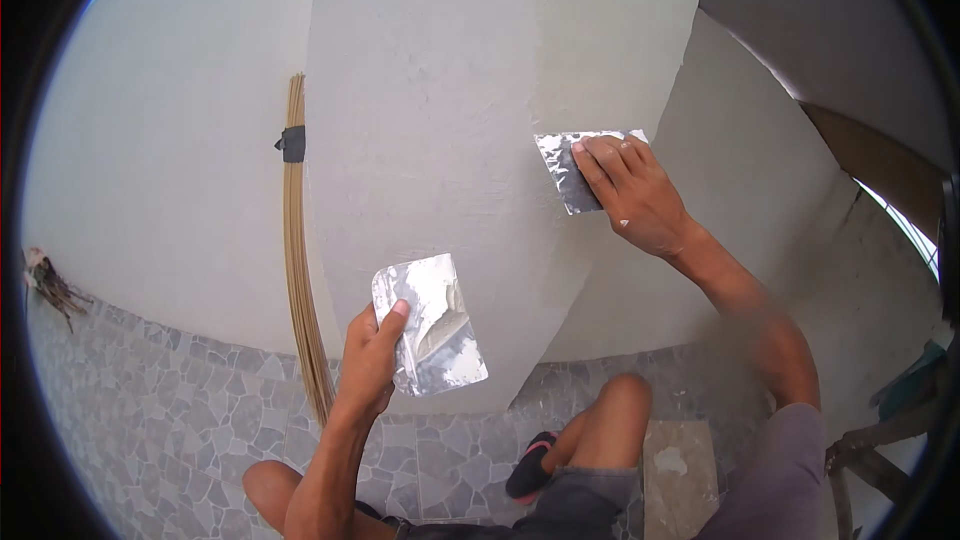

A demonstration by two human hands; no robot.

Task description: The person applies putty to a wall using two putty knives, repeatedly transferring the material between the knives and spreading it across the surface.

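Note:
My right hand [635, 190] grips a flat metal putty knife [562, 172], its blade laid against the pale wall [430, 90] near the corner edge. White smears coat the blade, and specks of white sit on my fingers. Lower and to the left, my left hand [375, 350] holds a second flat metal plate [440, 365], with the thumb on top. A lump of greyish-white putty [443, 325] lies on that plate, and dried white patches cover its surface. The plate is held in front of the wall, apart from the other blade.
A bundle of thin sticks [295, 240], bound with black tape, leans on the wall at left. Stone-patterned tiles [200, 400] cover the floor. A stained board [680, 470] lies by my right leg. Wooden legs [880, 460] stand at far right, and a twiggy bundle [52, 285] at far left.

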